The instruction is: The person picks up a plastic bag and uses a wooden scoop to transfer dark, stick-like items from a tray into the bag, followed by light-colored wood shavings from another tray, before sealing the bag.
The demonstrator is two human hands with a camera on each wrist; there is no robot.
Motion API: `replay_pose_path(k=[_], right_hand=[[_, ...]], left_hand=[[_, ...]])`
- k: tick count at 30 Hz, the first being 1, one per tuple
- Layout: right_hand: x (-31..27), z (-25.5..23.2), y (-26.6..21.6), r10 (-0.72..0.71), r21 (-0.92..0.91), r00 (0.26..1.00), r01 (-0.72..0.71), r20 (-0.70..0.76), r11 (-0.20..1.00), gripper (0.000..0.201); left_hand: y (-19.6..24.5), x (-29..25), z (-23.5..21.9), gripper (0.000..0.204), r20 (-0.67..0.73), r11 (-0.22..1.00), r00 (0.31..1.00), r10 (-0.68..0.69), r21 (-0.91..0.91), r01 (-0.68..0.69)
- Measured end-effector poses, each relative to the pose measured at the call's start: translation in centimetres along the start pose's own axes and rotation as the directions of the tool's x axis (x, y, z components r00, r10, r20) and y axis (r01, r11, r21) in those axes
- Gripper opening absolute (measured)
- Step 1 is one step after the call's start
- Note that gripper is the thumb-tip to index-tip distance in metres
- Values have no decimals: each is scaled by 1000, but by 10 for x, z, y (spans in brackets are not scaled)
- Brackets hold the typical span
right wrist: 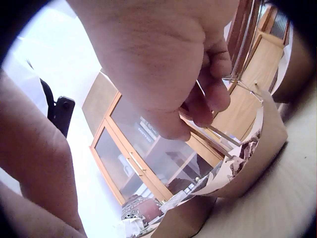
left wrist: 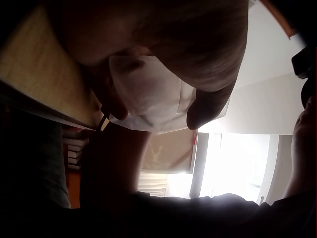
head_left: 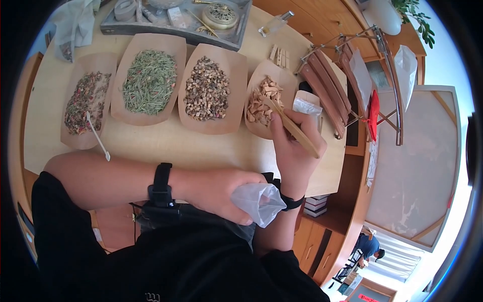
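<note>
Black shirt [head_left: 156, 261], left hand [head_left: 216, 194] gripping bag [head_left: 256, 202], green herbs [head_left: 150, 81] head view only

Smooth, pale wooden table [head_left: 136, 147]; matt brown paper trays [head_left: 189, 123]; thin translucent bag [head_left: 257, 202].

Four brown paper trays [head_left: 238, 75] line the pale wooden surface [head_left: 161, 143], holding, left to right, mixed multicoloured flakes [head_left: 84, 102], green needle-like herbs [head_left: 150, 82], brown chunks [head_left: 207, 89] and tan shavings [head_left: 261, 100]. Behind them, a grey rectangular tray [head_left: 173, 35] bears a round brass pot [head_left: 220, 16]; a clear glass bottle [head_left: 272, 26] is to its right.
</note>
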State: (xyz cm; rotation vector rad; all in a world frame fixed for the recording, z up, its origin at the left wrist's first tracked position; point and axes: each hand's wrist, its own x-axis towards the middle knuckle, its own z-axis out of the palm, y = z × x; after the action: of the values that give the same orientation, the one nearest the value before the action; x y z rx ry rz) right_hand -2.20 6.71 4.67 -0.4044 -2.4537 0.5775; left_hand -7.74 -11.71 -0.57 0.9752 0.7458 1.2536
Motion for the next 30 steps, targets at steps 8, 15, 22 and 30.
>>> replay_pose_path(k=[8,15,22,30], right_hand=[[-1,4,9,-57,27,998,57,11,998,16],[-9,-5,11,79,129,997,-75,-27,989,14],[-10,-4,9,66,149,994,-78,82,986,16],[-18,-11,16,116,221,993,-107,-28,969,14]], left_hand=[[-2,0,-1,67,-2,1000,1000,2,-11,-2],[0,0,-1,63,-3,999,1000,11,-41,-11],[-4,1,-1,59,-1,999,1000,18,-44,-18],[-10,1,0,62,-44,997,997,63,-45,-65]])
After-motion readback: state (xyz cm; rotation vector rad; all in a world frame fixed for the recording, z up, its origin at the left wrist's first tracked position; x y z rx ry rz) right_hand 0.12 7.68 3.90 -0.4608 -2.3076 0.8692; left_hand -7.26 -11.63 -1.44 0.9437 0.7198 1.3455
